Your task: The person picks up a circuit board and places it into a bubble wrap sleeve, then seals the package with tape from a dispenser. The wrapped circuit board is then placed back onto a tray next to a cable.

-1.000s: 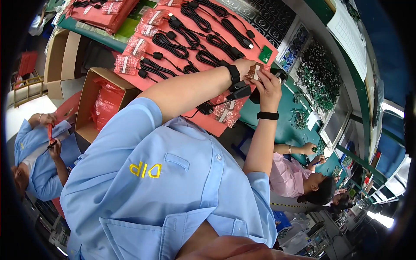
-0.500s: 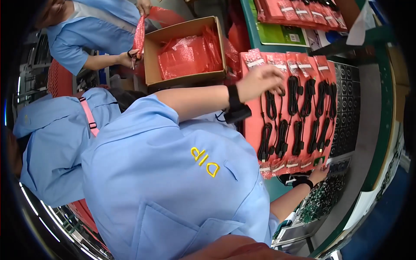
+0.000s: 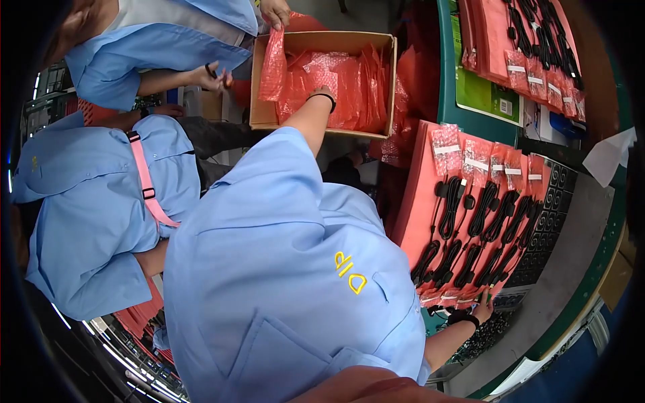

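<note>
By the right hand, black cable coils, long axes toward upper right

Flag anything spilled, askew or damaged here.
Some red bubble wrap bunches outside the cardboard box, between it and the green bench; that looks untidy, possibly spilled over. I see no clear damage.

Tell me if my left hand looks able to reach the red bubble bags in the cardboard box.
Likely yes: your left hand is at the bags, the cardboard box is open on top, and the co-worker's hand at its corner seems out of the way.
</note>
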### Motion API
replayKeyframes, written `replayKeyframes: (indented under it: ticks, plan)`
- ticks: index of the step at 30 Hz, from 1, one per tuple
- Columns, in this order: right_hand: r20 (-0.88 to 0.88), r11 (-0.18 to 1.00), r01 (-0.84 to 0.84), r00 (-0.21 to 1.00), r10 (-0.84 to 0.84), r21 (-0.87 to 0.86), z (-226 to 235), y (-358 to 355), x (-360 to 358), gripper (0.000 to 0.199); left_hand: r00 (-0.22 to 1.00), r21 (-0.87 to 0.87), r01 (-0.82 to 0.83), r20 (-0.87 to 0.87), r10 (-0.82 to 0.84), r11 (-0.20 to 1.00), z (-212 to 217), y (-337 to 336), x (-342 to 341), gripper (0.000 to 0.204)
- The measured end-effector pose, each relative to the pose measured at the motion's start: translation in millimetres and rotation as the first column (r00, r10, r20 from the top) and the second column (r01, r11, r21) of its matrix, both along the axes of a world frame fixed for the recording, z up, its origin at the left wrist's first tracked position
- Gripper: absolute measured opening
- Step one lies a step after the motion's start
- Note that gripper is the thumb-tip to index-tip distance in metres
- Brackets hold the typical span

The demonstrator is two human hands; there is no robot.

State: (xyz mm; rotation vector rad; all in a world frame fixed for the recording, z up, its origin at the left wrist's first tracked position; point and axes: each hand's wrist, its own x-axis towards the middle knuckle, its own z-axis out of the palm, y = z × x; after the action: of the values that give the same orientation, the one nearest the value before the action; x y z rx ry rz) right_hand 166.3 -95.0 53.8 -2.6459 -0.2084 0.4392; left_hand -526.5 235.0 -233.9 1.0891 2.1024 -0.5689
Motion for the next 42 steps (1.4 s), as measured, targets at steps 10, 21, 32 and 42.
replayKeyframes:
  ticks: [10,21,32,42]
  plan:
    - [-0.079,0.949,0.061,0.996,-0.038,0.310,26.7,-15.5,-26.4,0.032,0.981,0.098,-0.099,0.177,0.081,0.990,62.7,4.4,29.8,0.040]
    - [-0.179,0.887,0.101,0.984,-0.021,0.452,45.5,-26.9,-39.4,0.029,0.893,0.988,0.142,-0.154,-0.422,-0.059,272.5,-15.1,120.0,0.012]
    - [0.362,0.917,-0.240,0.925,0.116,0.319,79.2,-20.4,-65.4,0.029,0.040,0.677,-0.326,0.707,-0.706,0.660,392.9,-86.5,347.3,0.060]
    - [0.112,0.811,-0.281,0.959,0.262,0.512,116.6,-6.2,-54.2,0.036,-0.667,0.815,0.427,0.576,-0.472,0.391,308.7,-238.1,513.6,0.036]
